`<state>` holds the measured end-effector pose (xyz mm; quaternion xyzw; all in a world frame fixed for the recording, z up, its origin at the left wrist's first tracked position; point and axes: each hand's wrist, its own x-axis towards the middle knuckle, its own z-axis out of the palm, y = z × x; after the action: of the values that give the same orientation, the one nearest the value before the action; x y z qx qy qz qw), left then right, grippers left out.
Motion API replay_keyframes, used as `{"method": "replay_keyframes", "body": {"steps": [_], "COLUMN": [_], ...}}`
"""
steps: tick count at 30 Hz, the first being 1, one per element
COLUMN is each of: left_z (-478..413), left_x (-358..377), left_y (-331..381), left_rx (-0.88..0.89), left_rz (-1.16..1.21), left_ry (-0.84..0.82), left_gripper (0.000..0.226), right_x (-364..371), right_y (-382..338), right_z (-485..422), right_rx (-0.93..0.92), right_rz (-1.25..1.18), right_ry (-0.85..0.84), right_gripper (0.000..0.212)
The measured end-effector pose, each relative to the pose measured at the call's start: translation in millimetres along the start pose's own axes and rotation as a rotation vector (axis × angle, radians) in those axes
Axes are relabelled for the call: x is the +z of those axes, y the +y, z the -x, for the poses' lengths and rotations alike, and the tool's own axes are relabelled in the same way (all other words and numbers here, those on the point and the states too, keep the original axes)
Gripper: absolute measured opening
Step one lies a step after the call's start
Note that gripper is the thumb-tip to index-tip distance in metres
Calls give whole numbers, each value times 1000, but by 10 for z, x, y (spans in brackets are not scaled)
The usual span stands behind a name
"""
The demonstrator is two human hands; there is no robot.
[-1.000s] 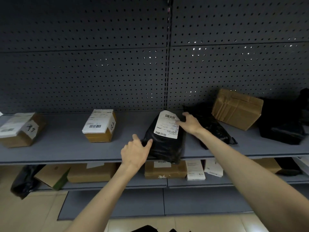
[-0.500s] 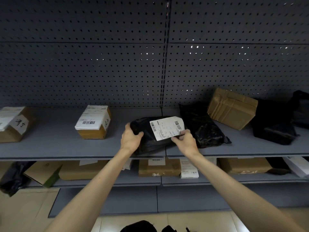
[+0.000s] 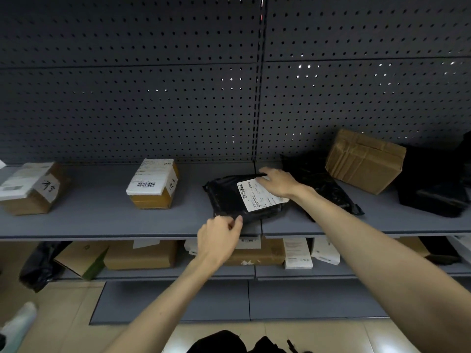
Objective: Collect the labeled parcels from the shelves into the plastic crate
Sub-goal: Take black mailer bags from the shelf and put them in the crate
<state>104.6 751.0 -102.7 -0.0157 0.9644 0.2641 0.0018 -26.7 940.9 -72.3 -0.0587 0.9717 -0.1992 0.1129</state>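
Note:
A black plastic parcel with a white barcode label lies flat, label up, on the upper grey shelf, near its front edge. My right hand rests on the parcel's far right part, fingers over the label's top corner. My left hand is at the parcel's near edge, thumb and fingers pinched on the plastic. The crate is out of sight.
On the same shelf stand a labeled box, another labeled box at far left, a second black bag, a taped brown box and a black package. The lower shelf holds several boxes. Pegboard backs the shelves.
The parcel went from standing on end, to held and turned sideways in both hands, to lying flat on the shelf. My right hand moved onto its top; my left dropped to its near edge.

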Motion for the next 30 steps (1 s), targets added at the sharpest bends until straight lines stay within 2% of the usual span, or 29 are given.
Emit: {"method": "replay_keyframes", "body": {"steps": [4, 8, 10, 16, 19, 22, 23, 25, 28, 30], "left_z": [-139, -369, -455, -510, -536, -613, -652, -737, -857, -918], "left_x": [-22, -46, -30, 74, 68, -34, -96, -256, -534, -695], "left_y": [-28, -26, -17, 7, 17, 80, 114, 190, 323, 394], "left_rx": [-131, -220, -258, -262, -231, -154, -117, -20, 128, 197], "left_rz": [185, 484, 552, 604, 616, 650, 661, 689, 721, 731], "left_ry": [-57, -107, -86, -61, -82, -33, -3, 68, 170, 219], "left_gripper": [37, 20, 28, 29, 35, 39, 40, 42, 41, 40], "right_x": [75, 174, 276, 472, 445, 321, 253, 103, -144, -298], "right_y": [12, 45, 57, 77, 65, 17, -15, -79, -189, -273], "right_z": [106, 337, 454, 653, 655, 651, 646, 600, 553, 556], "right_rx": [40, 74, 101, 123, 128, 89, 67, 25, -53, -119], "right_rz": [63, -217, -330, -465, -538, -575, -585, -598, -633, -644], "right_ry": [-21, -16, -6, 47, 100, 203, 243, 319, 481, 581], "right_gripper": [55, 45, 28, 19, 27, 35, 34, 17, 28, 22]}}
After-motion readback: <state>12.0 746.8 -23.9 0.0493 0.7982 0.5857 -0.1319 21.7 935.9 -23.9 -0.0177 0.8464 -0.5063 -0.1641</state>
